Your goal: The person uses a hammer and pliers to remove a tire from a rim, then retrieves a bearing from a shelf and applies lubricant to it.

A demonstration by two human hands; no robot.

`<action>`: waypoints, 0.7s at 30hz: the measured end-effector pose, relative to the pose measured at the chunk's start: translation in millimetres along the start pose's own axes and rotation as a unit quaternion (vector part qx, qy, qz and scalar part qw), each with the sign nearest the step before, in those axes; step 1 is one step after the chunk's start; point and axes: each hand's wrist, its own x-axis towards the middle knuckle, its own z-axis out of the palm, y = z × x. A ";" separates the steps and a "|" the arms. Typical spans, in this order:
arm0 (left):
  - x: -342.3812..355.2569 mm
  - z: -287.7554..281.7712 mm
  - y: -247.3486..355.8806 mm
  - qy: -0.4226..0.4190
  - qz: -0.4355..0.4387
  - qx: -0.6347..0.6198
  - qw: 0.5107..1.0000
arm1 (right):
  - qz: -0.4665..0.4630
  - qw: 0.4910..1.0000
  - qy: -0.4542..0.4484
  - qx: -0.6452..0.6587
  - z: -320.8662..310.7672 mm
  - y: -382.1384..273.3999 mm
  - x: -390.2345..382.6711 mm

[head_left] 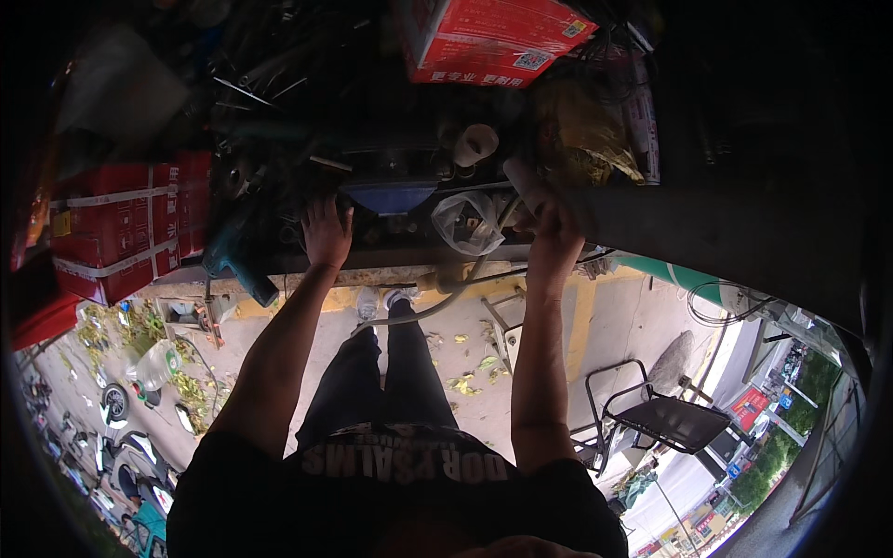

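Note:
My left hand [326, 232] rests at the front edge of the dark workbench [372, 259], fingers stretched out and thumb apart, with nothing visible in it. Just beyond it lies a blue shallow piece [391, 197], perhaps a tray. My right hand [556, 240] is closed round a pale cylindrical object [527, 183] that points up and to the left; its kind is too dark to make out. Between my hands sits a clear plastic bag [467, 223] with small parts in it. A pale hose [446, 302] hangs over the bench edge beside the bag.
A teal power tool [244, 265] lies left of my left hand, near a red taped box [116, 223]. Another red box [502, 42] stands at the back, and a white cup-like piece [476, 144] before it. Behind me is a black chair [665, 418].

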 end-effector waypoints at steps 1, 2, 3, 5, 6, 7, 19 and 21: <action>0.2 -2.2 -0.9 -0.018 -0.005 0.003 1.000 | 0.000 1.000 0.009 0.009 7.2 -10.5 8.2; 0.3 -1.8 -1.5 -0.035 -0.011 0.006 0.999 | 0.000 1.000 0.018 0.018 13.5 -15.1 16.4; 1.9 -1.5 -2.1 -0.058 -0.014 0.011 0.998 | 0.019 1.000 0.010 0.015 20.1 -7.8 24.8; 1.1 0.5 -1.4 -0.111 -0.017 0.017 0.994 | 0.063 0.998 -0.004 0.003 32.0 19.3 36.0; 2.3 0.6 -1.2 -0.107 -0.018 0.019 0.994 | -0.018 0.998 0.013 -0.061 36.8 23.5 39.2; 3.0 0.8 -0.1 -0.103 -0.018 0.020 0.994 | -0.098 0.987 0.032 -0.124 38.8 26.3 38.8; 7.8 14.0 -7.5 -0.109 -0.044 0.006 0.993 | -0.218 0.934 -0.045 -0.279 58.4 -5.0 131.3; 7.0 15.3 -8.0 -0.110 -0.043 0.010 0.993 | -0.197 0.926 -0.087 -0.309 69.8 -0.9 143.5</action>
